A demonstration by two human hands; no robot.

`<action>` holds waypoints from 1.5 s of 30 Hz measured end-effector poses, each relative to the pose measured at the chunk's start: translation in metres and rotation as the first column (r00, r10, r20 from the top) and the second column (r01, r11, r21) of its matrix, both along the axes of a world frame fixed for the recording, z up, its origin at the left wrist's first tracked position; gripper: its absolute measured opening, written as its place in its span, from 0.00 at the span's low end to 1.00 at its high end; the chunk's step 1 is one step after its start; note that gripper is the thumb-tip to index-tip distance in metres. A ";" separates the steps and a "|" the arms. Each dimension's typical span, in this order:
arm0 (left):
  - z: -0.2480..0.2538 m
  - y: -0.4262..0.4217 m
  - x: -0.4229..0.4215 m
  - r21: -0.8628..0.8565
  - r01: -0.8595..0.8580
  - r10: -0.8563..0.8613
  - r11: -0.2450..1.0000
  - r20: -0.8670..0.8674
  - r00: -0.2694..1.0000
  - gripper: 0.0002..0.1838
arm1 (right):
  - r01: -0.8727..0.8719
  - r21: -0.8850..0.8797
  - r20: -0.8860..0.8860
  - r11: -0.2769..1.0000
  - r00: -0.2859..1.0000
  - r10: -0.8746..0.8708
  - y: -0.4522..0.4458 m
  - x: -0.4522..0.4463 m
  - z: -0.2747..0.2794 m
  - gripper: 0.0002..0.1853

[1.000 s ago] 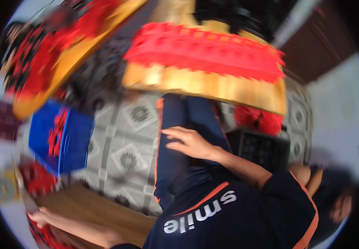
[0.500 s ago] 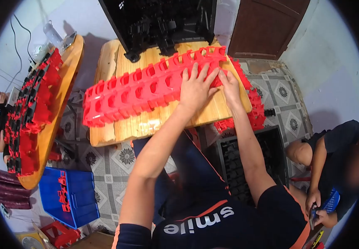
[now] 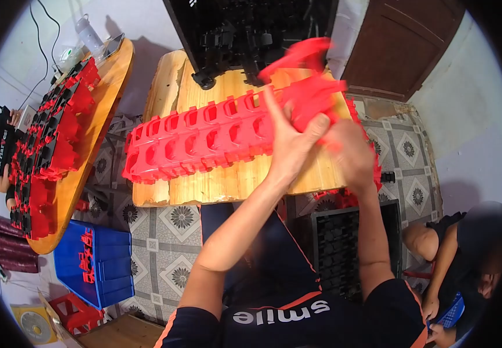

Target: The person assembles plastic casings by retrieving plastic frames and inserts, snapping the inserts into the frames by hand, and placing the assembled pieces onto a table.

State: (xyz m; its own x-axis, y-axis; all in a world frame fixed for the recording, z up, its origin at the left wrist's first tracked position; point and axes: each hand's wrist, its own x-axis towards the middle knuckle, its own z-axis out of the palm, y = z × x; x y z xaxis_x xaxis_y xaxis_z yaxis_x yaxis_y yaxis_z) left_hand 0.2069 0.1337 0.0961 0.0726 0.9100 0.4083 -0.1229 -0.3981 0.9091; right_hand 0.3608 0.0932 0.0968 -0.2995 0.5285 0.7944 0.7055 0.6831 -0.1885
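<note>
Two long rows of red plastic mouldings [image 3: 204,139] with rounded openings lie across the wooden table [image 3: 216,188]. At their right end, a red plastic piece [image 3: 312,98] is lifted and tilted, smeared by motion. My left hand [image 3: 291,142] grips this piece, its thumb on the near side and the index finger pointing up; the other fingers are partly hidden. My right hand [image 3: 352,153] is beside it at the table's right edge, curled and blurred, and whether it holds anything is unclear. Another blurred red part [image 3: 300,57] shows above, possibly joined to the lifted piece.
A black bin [image 3: 251,35] with black parts stands at the table's back. Below right is a black crate [image 3: 338,249] of black parts. A second table [image 3: 82,180] at left bears red and black pieces. A blue bin [image 3: 112,267] and a seated person [image 3: 466,243] flank me.
The right end of the red mouldings, flat under both hands before, now has a piece raised and tilted. My right hand has moved down and right. The view has shifted slightly.
</note>
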 end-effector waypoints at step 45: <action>-0.102 -0.193 -0.230 -0.302 0.517 0.091 0.801 0.914 0.395 0.50 | -0.647 -0.659 -0.495 0.385 0.758 0.425 -0.056 -0.179 -0.055 0.20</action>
